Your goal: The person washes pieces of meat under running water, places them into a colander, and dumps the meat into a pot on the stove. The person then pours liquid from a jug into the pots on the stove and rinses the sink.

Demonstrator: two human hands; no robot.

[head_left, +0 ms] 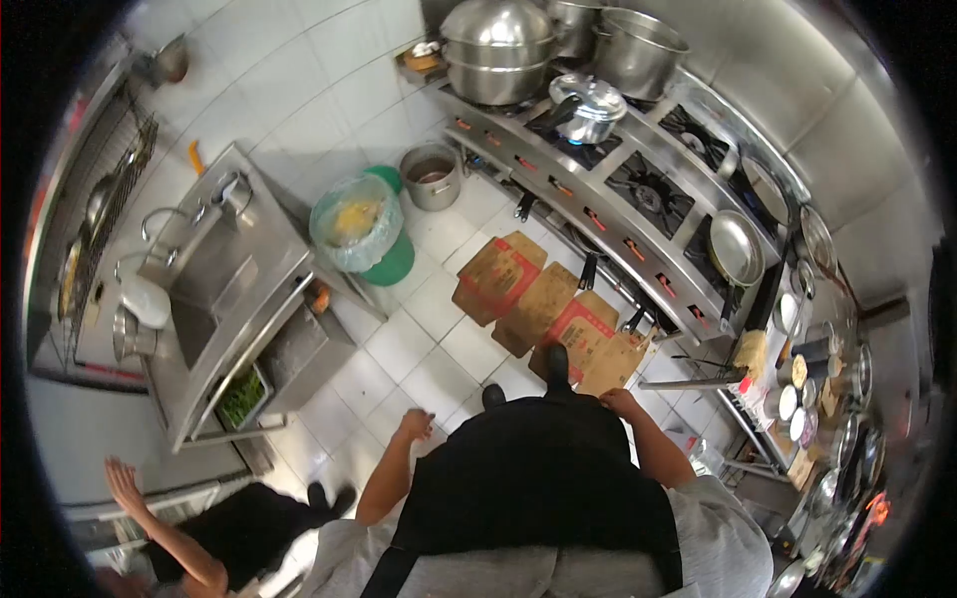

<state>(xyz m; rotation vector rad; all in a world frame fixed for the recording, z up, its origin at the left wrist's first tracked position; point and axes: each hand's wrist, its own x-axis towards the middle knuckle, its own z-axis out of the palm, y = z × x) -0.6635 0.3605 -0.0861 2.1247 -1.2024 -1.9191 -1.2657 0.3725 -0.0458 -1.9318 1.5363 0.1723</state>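
Observation:
My left hand (417, 425) hangs beside my black apron (538, 478), above the white floor tiles. Its fingers are loosely bent and a little apart, with nothing between them. On the other side of the apron is my right hand (620, 402), its fingers curled in and no object visible in it. It appears over the lower edge of the flattened cardboard (518, 324) on the floor. One of my dark shoes (556, 367) is at the cardboard's edge. Neither hand touches any kitchenware.
A stove (618, 214) carries a pressure cooker (588, 105) over a blue flame, a steamer pot (498, 50) and a frying pan (736, 247). At left are a sink (214, 269) and a lined green bin (384, 259). Another person's hand (125, 485) is at lower left; a crowded counter (768, 429) stands right.

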